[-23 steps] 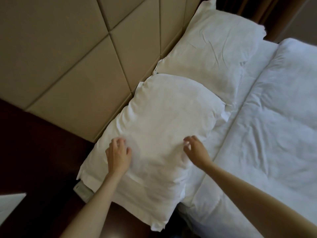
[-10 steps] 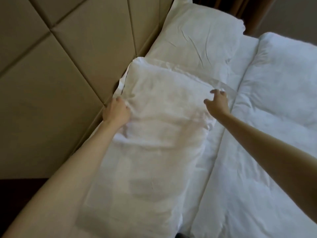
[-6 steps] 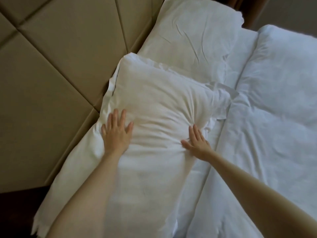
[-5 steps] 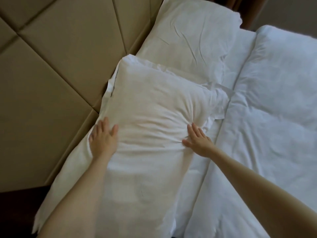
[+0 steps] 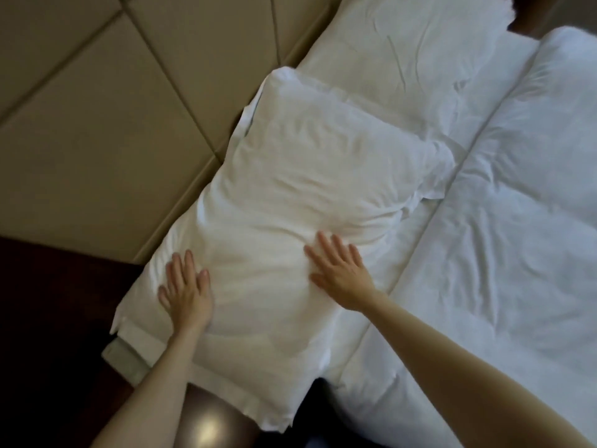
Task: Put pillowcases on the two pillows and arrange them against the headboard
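Note:
Two white pillows in pillowcases lie side by side along the tan padded headboard [image 5: 106, 130]. The near pillow [image 5: 300, 189] leans with its long edge against the headboard, its open hem hanging off the bed's near end. My left hand [image 5: 185, 291] lies flat, fingers spread, on its near left part. My right hand [image 5: 339, 266] rests flat with fingers apart on its right side, where the fabric is creased. The far pillow [image 5: 403, 50] sits beyond it, partly overlapped by the near one's far end.
A white duvet [image 5: 517, 237] covers the bed to the right. A dark wooden bedside surface [image 5: 48, 334] lies at the lower left, below the headboard. A small grey-green edge [image 5: 126, 360] shows under the pillow's near corner.
Both hands have slid along the near pillow towards me, staying flat on it. The view has pulled back, so the pillow's hanging hem and the dark bedside surface now show.

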